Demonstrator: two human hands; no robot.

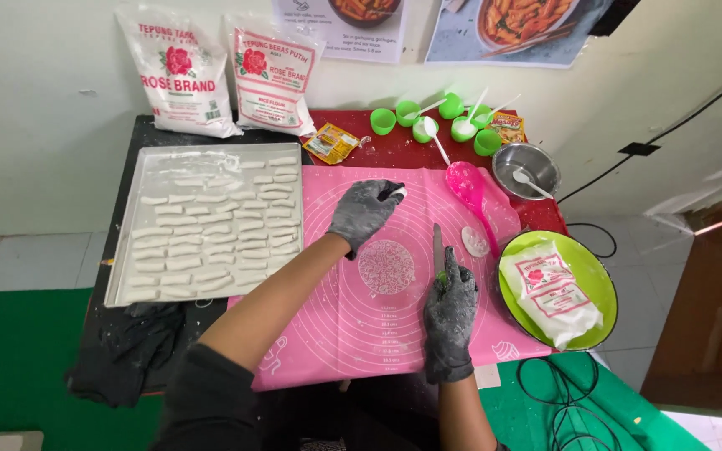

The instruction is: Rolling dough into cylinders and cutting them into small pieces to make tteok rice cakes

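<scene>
on the worktop, centre: pink mat, printed with rings and a ruler scale, floured patch at the middle ring.

left hand: grey glove, dusted with flour, fingers curled shut on a small dough piece, raised over the mat's far half.

right hand: grey glove, closed round the green handle of a knife, forefinger laid along the blade; blade flat on the mat, tip toward the far edge.

left side of worktop: metal tray, floured, holding rows of short dough sticks over its near and right parts; far left corner of the tray bare.

near left corner: dark cloth, crumpled, hanging over the edge.

far left edge, leaning on the wall: two white flour bags with red print.

far edge, centre: small yellow sachet, just beside the tray's far right corner.

far right: group of green cups, several with white spoons; small orange packet beside them; steel bowl with a white spoon in it.

right of mat: pink ladle lying across the mat's edge; flat dough disc just beside its handle.

near right corner: green plate bearing a white flour bag.
</scene>
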